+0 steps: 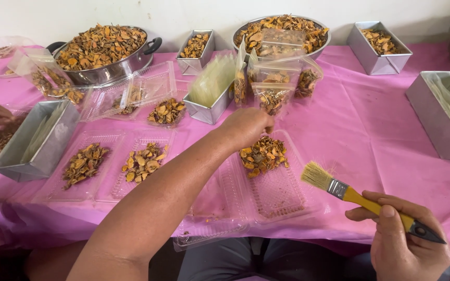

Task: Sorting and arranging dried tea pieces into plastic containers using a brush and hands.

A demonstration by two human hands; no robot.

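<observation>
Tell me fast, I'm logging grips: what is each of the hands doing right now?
Left hand: closed, fingers down on the pile of dried slices; a grip cannot be told.
Right hand: closed, holding a yellow-handled brush.

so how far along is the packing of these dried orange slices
Done: several small clear bags stand filled by the round bowl, and two clear trays already hold piles. In hand: the left hand rests on a pile in an open clamshell tray; the right hand holds a yellow-handled brush. Left: the big pot and bowl remain heaped.
</observation>
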